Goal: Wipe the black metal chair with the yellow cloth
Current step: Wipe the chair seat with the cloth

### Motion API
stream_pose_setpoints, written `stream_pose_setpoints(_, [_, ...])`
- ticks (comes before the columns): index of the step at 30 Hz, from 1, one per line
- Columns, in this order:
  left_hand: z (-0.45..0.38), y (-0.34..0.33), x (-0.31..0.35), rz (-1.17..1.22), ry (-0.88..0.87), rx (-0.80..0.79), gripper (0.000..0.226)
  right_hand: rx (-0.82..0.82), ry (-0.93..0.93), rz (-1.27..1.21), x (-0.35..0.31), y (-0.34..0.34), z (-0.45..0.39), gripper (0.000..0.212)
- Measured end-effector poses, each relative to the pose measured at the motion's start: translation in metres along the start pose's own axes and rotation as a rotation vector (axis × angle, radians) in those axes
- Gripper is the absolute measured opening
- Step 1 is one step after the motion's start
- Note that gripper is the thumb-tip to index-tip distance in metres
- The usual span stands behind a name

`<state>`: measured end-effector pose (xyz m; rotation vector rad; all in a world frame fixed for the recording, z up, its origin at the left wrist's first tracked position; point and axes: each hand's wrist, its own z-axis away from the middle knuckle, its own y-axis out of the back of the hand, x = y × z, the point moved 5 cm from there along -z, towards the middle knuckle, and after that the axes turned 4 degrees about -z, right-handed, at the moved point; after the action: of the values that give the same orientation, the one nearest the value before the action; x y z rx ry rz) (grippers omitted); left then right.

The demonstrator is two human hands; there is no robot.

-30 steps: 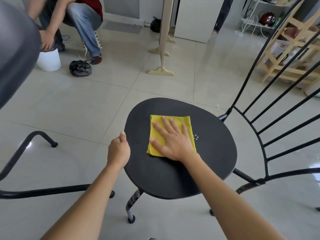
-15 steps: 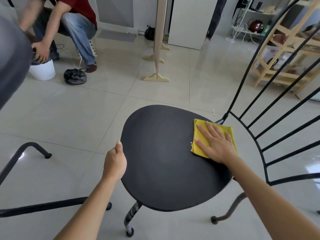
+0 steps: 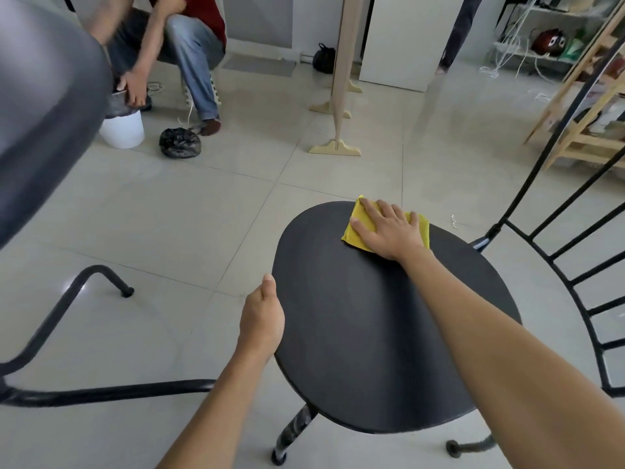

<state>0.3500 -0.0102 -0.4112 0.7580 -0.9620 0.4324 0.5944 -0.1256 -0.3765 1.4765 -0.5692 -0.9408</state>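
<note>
With our right hand [image 3: 389, 230] flat on the yellow cloth [image 3: 360, 228] at the seat's far edge and our left hand [image 3: 262, 321] gripping the black metal chair [image 3: 365, 333], we should press evenly and overlap strokes.

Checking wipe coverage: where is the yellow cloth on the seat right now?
The yellow cloth lies at the seat's far edge, under the flat right hand.

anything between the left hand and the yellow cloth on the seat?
Head view: only bare black seat. The left hand grips the seat's left edge; the yellow cloth lies under the right hand at the far edge.
</note>
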Motion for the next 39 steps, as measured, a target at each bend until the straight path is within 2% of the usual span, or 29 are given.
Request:
stream_pose_setpoints(7, [-0.001, -0.001, -0.004, 0.121, 0.063, -0.064, 0.058, -0.049, 0.254, 0.0, -0.08, -0.021, 0.012, 0.063])
stream_pose_setpoints(14, [0.004, -0.001, -0.004, 0.186, 0.163, -0.104, 0.063, -0.087, 0.415, 0.021, -0.111, -0.032, 0.062, 0.06])
stream_pose_setpoints(21, [0.013, 0.0, 0.003, 0.321, 0.208, -0.104, 0.044, -0.109, 0.415, -0.002, -0.115, -0.035, 0.127, 0.066])
stream_pose_setpoints(31, [0.015, 0.002, 0.005, 0.199, 0.204, -0.001, 0.055, -0.119, 0.379, -0.053, -0.087, -0.025, 0.228, 0.065])
stream_pose_setpoints(36, [0.014, 0.003, 0.005, 0.173, 0.183, -0.013, 0.057, -0.123, 0.412, -0.008, -0.057, -0.02, 0.258, 0.067])
stream_pose_setpoints(39, [0.014, 0.003, 0.005, 0.093, 0.158, -0.017, 0.057, -0.118, 0.37, -0.007, -0.033, -0.016, 0.264, 0.062])
